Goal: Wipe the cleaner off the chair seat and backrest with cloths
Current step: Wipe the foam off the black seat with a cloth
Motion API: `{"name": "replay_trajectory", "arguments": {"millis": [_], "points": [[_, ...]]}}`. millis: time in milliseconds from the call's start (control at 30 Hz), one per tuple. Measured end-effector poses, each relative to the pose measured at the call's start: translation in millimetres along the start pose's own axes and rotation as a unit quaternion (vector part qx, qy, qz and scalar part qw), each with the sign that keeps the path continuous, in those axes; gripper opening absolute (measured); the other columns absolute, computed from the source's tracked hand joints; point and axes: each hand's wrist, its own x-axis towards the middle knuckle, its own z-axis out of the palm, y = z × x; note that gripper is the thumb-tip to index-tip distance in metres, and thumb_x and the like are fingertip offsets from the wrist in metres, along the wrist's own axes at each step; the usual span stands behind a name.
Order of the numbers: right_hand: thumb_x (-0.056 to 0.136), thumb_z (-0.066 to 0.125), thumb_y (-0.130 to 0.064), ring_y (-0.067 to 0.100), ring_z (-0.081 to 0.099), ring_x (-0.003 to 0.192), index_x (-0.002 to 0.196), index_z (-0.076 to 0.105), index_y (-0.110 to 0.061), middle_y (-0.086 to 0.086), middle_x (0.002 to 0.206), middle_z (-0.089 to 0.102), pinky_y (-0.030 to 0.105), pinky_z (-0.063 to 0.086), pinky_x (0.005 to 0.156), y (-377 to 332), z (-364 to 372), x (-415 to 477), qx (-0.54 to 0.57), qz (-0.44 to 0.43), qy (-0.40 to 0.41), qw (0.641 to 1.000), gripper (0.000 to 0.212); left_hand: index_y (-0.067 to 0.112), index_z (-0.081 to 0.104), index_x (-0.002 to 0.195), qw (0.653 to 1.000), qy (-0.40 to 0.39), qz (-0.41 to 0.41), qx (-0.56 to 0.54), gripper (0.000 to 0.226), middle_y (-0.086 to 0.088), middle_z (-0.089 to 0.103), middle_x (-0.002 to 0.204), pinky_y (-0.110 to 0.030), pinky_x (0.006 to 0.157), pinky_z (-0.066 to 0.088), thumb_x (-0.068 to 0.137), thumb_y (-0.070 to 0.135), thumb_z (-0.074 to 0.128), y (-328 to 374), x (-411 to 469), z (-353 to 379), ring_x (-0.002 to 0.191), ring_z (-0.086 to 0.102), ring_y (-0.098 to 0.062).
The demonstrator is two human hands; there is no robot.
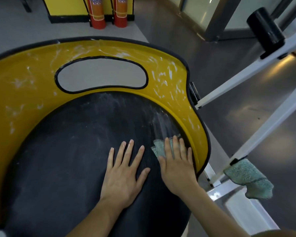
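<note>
A round black chair seat [72,151] fills the lower middle, ringed by a yellow backrest [32,71] with an oval cut-out. White cleaner streaks cover the backrest and smear the seat's far right part. My left hand [125,171] lies flat on the seat with its fingers spread. Just to its right, my right hand [177,165] presses a light green cloth [158,147] flat against the seat close to the yellow rim; most of that cloth is hidden under the palm. A second green cloth [249,180] hangs on the white frame at the right.
A white metal frame [243,77] with a black cylindrical pad [265,31] runs along the right side of the chair. Two red fire extinguishers [97,12] stand before a yellow cabinet at the back. Grey floor surrounds the chair.
</note>
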Motion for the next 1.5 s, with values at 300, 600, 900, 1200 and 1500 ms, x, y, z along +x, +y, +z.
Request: {"name": "replay_trajectory", "arguments": {"millis": [300, 600, 900, 1200, 1500], "points": [[0.106, 0.007, -0.044, 0.029, -0.016, 0.154, 0.160, -0.011, -0.017, 0.011, 0.168, -0.014, 0.051, -0.008, 0.123, -18, -19, 103, 0.017, -0.003, -0.007, 1.000, 0.063, 0.030, 0.013, 0.161, 1.000, 0.007, -0.003, -0.008, 0.066, -0.006, 0.006, 0.169, -0.057, 0.123, 0.011, 0.104, 0.063, 0.019, 0, 1, 3, 0.156, -0.001, -0.025], [0.107, 0.010, -0.045, 0.030, 0.005, 0.154, 0.161, -0.005, -0.018, 0.011, 0.169, 0.001, 0.049, 0.002, 0.125, -22, -31, 149, 0.023, -0.023, -0.010, 0.999, 0.062, 0.030, 0.012, 0.162, 1.000, 0.009, 0.001, -0.006, 0.066, -0.006, 0.005, 0.170, -0.056, 0.124, 0.011, 0.104, 0.061, 0.020, -1, 0, 3, 0.156, -0.002, -0.024], [0.101, 0.002, -0.049, 0.029, -0.009, 0.155, 0.160, -0.006, -0.016, 0.011, 0.168, -0.007, 0.053, 0.001, 0.124, -8, 5, -10, 0.021, 0.050, 0.016, 0.998, 0.068, 0.028, 0.016, 0.161, 1.000, 0.010, 0.004, -0.001, 0.067, -0.008, 0.012, 0.168, -0.057, 0.123, 0.014, 0.103, 0.062, 0.019, -1, 0, 4, 0.156, 0.005, -0.027], [0.101, 0.003, -0.050, 0.028, -0.022, 0.152, 0.159, -0.013, -0.017, 0.012, 0.166, -0.018, 0.053, -0.005, 0.124, -14, 15, -10, 0.028, 0.080, 0.015, 0.996, 0.068, 0.026, 0.019, 0.161, 1.000, 0.025, 0.004, -0.001, 0.068, -0.010, 0.014, 0.168, -0.058, 0.122, 0.016, 0.102, 0.062, 0.021, -1, 1, 7, 0.156, 0.009, -0.028], [0.107, 0.012, -0.045, 0.029, -0.012, 0.154, 0.160, -0.010, -0.015, 0.012, 0.168, -0.012, 0.050, -0.006, 0.124, -20, -27, 129, 0.051, 0.055, -0.025, 0.997, 0.065, 0.028, 0.015, 0.161, 1.000, 0.023, 0.003, -0.010, 0.067, -0.008, 0.010, 0.169, -0.057, 0.123, 0.013, 0.103, 0.061, 0.022, -1, 1, 6, 0.156, 0.004, -0.027]]}}
